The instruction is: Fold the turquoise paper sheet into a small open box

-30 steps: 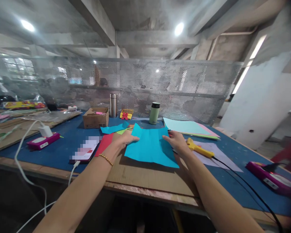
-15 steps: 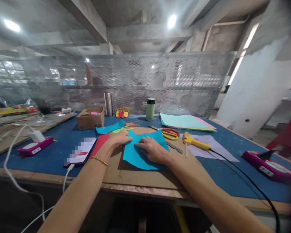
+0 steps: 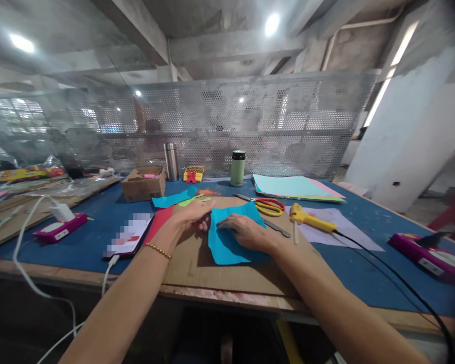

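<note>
A sheet of blue paper (image 3: 227,252) lies on a brown cardboard board (image 3: 185,270) in front of me. My left hand (image 3: 195,213), with a gold bead bracelet at the wrist, is at the sheet's upper left corner. Its fingers are curled, and thumb and forefinger appear to pinch the paper's edge, though the contact is partly hidden. My right hand (image 3: 248,231) rests on top of the sheet with fingers stretched out, pressing it to the board. Left of the sheet lie a red paper (image 3: 157,222) and a second blue piece (image 3: 174,197).
Right of the board are scissors (image 3: 269,207), a grey metal blade (image 3: 276,228) and a yellow glue gun (image 3: 313,221) on lilac paper (image 3: 349,232). A phone (image 3: 131,235) lies left. Behind stand a cardboard box (image 3: 144,187), a steel flask (image 3: 170,163), a green bottle (image 3: 237,169) and stacked paper (image 3: 291,186).
The blue sheet's left edge has come in to the right, and less of the sheet shows on that side. My left hand has shifted slightly right with curled fingers; my right hand stays on the sheet.
</note>
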The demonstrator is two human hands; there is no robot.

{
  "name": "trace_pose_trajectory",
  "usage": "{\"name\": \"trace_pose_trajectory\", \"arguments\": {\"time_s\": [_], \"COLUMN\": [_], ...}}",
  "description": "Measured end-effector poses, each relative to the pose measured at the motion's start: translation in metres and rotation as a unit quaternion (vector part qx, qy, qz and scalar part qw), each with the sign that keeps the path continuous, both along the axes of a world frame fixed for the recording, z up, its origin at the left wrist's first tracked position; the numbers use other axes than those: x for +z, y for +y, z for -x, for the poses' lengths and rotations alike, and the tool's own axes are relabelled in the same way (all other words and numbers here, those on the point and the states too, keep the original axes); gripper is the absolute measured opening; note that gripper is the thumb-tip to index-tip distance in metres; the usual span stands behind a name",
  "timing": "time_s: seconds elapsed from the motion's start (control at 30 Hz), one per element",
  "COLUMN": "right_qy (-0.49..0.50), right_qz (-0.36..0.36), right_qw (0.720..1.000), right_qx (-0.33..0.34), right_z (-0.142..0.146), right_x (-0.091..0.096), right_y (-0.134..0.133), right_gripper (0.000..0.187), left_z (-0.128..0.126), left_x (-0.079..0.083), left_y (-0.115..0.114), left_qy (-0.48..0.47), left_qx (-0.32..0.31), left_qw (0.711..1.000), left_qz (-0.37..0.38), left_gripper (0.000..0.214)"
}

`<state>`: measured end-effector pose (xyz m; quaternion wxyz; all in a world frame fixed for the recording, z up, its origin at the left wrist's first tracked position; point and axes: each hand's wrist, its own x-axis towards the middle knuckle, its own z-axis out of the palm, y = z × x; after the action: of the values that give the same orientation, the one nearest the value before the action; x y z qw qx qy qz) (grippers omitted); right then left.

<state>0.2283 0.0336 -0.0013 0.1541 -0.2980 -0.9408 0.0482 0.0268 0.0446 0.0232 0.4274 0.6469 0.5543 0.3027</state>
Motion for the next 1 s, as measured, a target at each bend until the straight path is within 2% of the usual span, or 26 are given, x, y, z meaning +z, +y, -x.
{"name": "trace_pose_trajectory", "arguments": {"time_s": [0.1,0.23,0.33,0.57,0.7,0.77,0.87,1.0], "right_qy": [-0.013,-0.012,0.022,0.053,0.050,0.041,0.024,0.007], "right_qz": [-0.001,-0.006,0.007,0.029,0.023,0.008,-0.032,-0.085], "right_qw": [1.000,0.999,0.999,0.997,0.997,0.999,0.999,0.996], "right_qx": [-0.026,-0.041,-0.033,-0.048,-0.051,-0.032,0.007,0.018], "right_z": [-0.001,-0.003,-0.006,-0.013,-0.013,-0.011,-0.008,-0.003], "right_x": [0.003,0.007,0.009,0.009,0.005,0.000,-0.008,-0.015], "right_y": [-0.002,-0.004,-0.002,0.006,0.008,0.009,0.013,0.014], "right_gripper": [0.050,0.045,0.050,0.054,0.050,0.049,0.052,0.051], "left_z": [-0.005,-0.008,-0.008,-0.005,-0.001,0.002,0.003,0.002], "left_x": [-0.007,-0.010,-0.009,-0.021,-0.023,-0.019,-0.014,-0.010], "left_y": [0.002,0.000,-0.002,0.006,0.014,0.016,0.016,0.015], "left_qy": [-0.028,0.024,0.056,0.159,0.182,0.181,0.173,0.146], "left_qx": [-0.023,-0.063,-0.070,-0.030,0.010,0.036,0.055,0.051], "left_qw": [0.999,0.997,0.996,0.982,0.971,0.967,0.967,0.971], "left_qz": [0.031,0.038,0.020,-0.095,-0.156,-0.177,-0.180,-0.180], "left_gripper": [0.044,0.023,0.017,0.020,0.010,0.011,0.025,0.018]}}
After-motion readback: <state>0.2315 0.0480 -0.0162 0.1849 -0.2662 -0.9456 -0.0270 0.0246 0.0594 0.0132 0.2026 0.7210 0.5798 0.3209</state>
